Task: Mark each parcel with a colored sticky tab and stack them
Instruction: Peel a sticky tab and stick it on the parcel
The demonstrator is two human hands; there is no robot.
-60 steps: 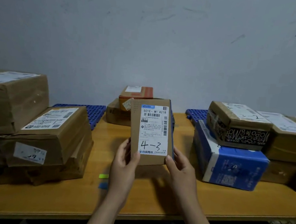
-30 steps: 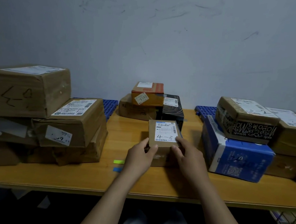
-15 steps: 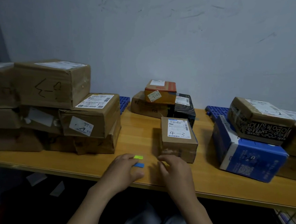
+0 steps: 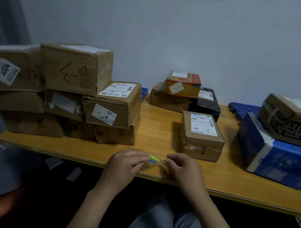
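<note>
Sticky tabs [image 4: 154,159], green over blue, pinched in left hand [image 4: 126,164] over table [image 4: 155,132] front edge. Right hand [image 4: 184,169] curled just beside tabs, grip blurred, cannot tell. Parcel [image 4: 201,137] just behind hands, label handwritten "4-3". Box stack [image 4: 74,92] left, sticker [image 4: 5,71] reads "JU04". Blue box [image 4: 273,162] right. Wooden tabletop, grey wall [image 4: 172,33].

Your one wide-angle camera sits on your head, looking forward and down from close over the near edge of the surface [image 4: 154,138] toward the wall [image 4: 172,33] behind.
</note>
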